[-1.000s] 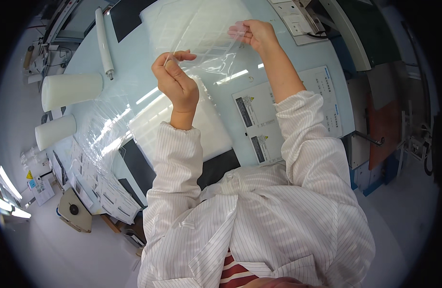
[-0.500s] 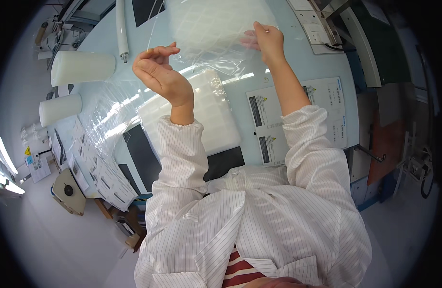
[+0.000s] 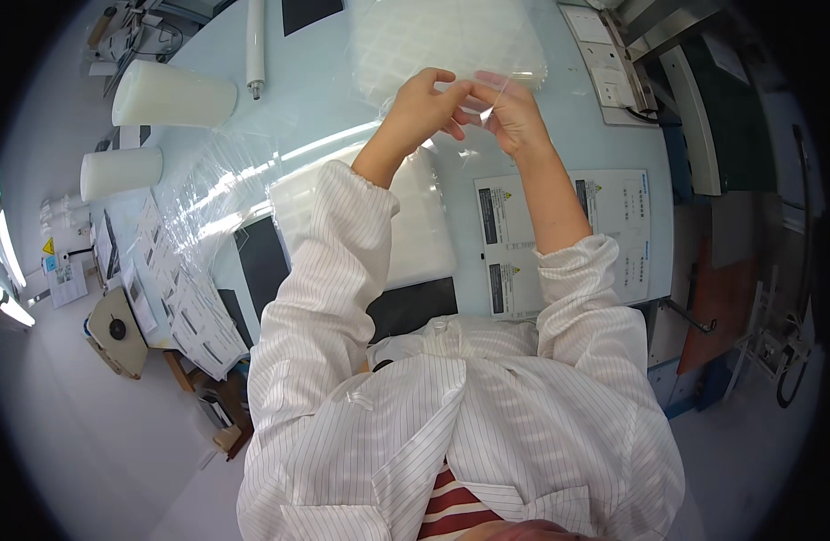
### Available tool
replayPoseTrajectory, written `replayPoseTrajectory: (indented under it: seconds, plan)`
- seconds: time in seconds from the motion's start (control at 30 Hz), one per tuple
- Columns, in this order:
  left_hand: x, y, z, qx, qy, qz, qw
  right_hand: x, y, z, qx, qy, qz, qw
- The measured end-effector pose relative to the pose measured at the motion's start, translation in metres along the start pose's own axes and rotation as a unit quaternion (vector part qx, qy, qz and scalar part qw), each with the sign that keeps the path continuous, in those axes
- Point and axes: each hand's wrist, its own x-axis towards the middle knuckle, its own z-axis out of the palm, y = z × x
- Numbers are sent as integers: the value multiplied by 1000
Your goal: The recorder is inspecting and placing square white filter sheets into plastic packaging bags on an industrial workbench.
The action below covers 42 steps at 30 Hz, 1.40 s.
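Note:
My left hand [image 3: 422,110] and my right hand [image 3: 512,115] are close together above the far half of the table, fingertips nearly meeting. A small piece of clear plastic film [image 3: 485,115] shows at my right fingers, which are closed on it. My left fingers are bent against the same film; their exact grip is partly hidden. Just beyond lies a stack of translucent, grid-patterned plastic sheets [image 3: 451,45] in clear wrapping. Below my left wrist, a second translucent stack [image 3: 419,230] rests on the table, partly covered by my left sleeve.
Two whitish rolls [image 3: 176,95] stand at the left, near loose, shiny clear film [image 3: 207,194]. A white rod [image 3: 255,45] lies at the far left. Printed sheets [image 3: 613,234] lie at right, others [image 3: 194,316] at the left edge. Metal equipment [image 3: 604,68] flanks the far right.
My left hand has swung right and away from me, over to my right hand. My right hand has come slightly nearer to me. A thin strand by my left hand no longer shows there.

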Motion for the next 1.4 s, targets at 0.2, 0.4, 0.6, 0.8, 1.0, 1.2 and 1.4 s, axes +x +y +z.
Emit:
replayPoseTrajectory:
  seconds: [0.2, 0.4, 0.6, 0.8, 1.0, 1.2, 1.4]
  plan:
    - [27, -8, 7, -64, 18, 48, 997, -5, -5, 7, -1, -49, -24, 999]
    - [19, -9, 8, -172, 111, 86, 975, -5, -1, 6, 75, -29, 18, 997]
    - [3, 2, -32, -295, 139, 79, 942, 3, 4, 3, 40, 60, 47, 996]
    - [31, -20, -187, -337, 173, 97, 920, 2, 8, 14, -7, 60, 26, 998]
    - [7, 46, -183, 82, 321, 58, 942, 9, 13, -5, -23, 109, -14, 994]
    - [19, 49, -284, 308, 404, 290, 811, 6, 5, 5, -69, 89, -10, 994]
    - [2, 64, -353, 267, 452, 260, 810, 11, -3, -34, -97, 75, -15, 992]
